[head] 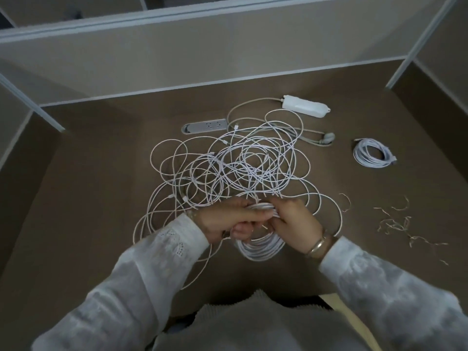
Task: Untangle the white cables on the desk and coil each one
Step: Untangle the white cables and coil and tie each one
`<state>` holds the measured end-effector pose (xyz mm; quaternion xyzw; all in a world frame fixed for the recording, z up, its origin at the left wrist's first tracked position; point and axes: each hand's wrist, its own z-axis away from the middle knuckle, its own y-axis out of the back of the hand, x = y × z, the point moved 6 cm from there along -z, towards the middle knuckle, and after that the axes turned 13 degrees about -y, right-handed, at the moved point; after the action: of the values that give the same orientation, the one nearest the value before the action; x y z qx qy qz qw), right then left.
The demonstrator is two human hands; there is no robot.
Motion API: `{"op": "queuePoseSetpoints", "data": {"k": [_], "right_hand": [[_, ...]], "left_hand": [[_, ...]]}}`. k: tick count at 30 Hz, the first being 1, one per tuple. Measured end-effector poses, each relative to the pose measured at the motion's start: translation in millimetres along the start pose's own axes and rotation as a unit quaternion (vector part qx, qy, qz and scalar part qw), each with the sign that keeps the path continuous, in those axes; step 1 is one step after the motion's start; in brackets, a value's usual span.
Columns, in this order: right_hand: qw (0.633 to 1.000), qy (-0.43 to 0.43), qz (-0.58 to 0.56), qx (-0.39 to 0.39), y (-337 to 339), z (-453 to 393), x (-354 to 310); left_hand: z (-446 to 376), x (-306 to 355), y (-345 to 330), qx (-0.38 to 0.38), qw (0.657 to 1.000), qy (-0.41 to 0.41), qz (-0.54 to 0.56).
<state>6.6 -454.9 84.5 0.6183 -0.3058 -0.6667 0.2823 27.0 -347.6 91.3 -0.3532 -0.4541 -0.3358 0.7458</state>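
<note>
A big tangle of thin white cables (235, 163) sprawls over the middle of the brown desk (88, 198). Just in front of it, a wound white coil (260, 247) hangs between my hands. My left hand (228, 221) grips the top of that coil, fingers curled round the bundle. My right hand (291, 221) holds the same bundle from the right, pinching the strands. A loose strand runs from the coil back into the tangle. One finished coil (372, 153) lies apart at the right.
A white power strip (305, 105) with its grey cord and plug (326, 139) lies at the back. A grey desk socket panel (205, 125) sits left of it. Several loose twist ties (397, 221) are scattered at the right. Partition walls enclose the desk.
</note>
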Motion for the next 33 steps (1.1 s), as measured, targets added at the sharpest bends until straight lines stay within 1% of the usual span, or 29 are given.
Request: {"op": "queuePoseSetpoints", "data": {"k": [4,7,9,10,11,12,13,14,15,16,17,18,19,22,25,27,30,33], "right_hand": [[0.997,-0.072,-0.030,0.010,16.4,9.3,60.0],[0.992,-0.119,-0.037,0.018,31.8,20.6,108.4],[0.986,-0.148,-0.075,-0.027,41.1,25.4,136.5],[0.976,-0.165,-0.126,-0.072,47.4,26.3,152.3],[0.951,-0.185,-0.200,-0.146,48.5,26.6,160.6],[0.913,-0.217,-0.272,-0.214,53.6,27.8,175.7],[0.881,-0.256,-0.313,-0.245,59.7,28.0,196.3],[0.873,-0.293,-0.315,-0.231,66.4,26.0,220.4],[0.884,-0.326,-0.287,-0.176,72.9,20.5,241.2],[0.904,-0.356,-0.214,-0.103,82.6,12.0,268.2],[0.916,-0.379,-0.128,-0.044,88.0,4.3,288.3],[0.916,-0.396,-0.053,-0.017,89.3,-2.6,299.7],[0.915,-0.402,0.001,-0.016,84.8,-11.1,309.6],[0.916,-0.386,0.077,-0.072,62.6,-40.0,327.6],[0.923,-0.354,0.118,-0.089,44.9,-60.8,334.0],[0.926,-0.338,0.133,-0.103,37.6,-67.0,335.2],[0.936,-0.320,0.104,-0.105,37.3,-75.2,335.6],[0.943,-0.324,0.036,-0.061,57.6,-77.3,328.7]], "left_hand": [[-47.6,-3.0,-28.9,0.039,0.998,0.039,0.037],[-87.2,-15.8,-47.5,0.058,0.996,0.050,0.049],[-110.4,-26.9,-59.2,0.063,0.996,0.052,0.021],[-122.8,-30.8,-66.8,0.062,0.997,0.054,0.016],[-127.6,-34.3,-68.8,0.065,0.996,0.056,0.009],[-136.4,-37.5,-70.9,0.073,0.996,0.060,0.003],[-144.7,-41.3,-71.8,0.083,0.994,0.066,-0.007],[-151.6,-44.2,-72.2,0.093,0.993,0.073,-0.015],[-153.9,-47.2,-69.6,0.104,0.991,0.077,-0.023],[-160.8,-50.4,-70.2,0.117,0.990,0.079,-0.023],[-164.2,-52.9,-70.1,0.132,0.988,0.083,-0.017],[-165.5,-53.3,-70.6,0.149,0.985,0.085,-0.008],[-168.2,-54.6,-70.6,0.166,0.982,0.086,0.005],[-179.0,-55.9,-72.6,0.219,0.970,0.089,0.060],[-185.2,-58.9,-67.0,0.281,0.952,0.076,0.089],[-186.1,-61.3,-64.0,0.308,0.945,0.066,0.089],[-188.6,-62.8,-60.1,0.332,0.937,0.059,0.093],[-192.5,-60.9,-55.2,0.360,0.928,0.055,0.083]]}}
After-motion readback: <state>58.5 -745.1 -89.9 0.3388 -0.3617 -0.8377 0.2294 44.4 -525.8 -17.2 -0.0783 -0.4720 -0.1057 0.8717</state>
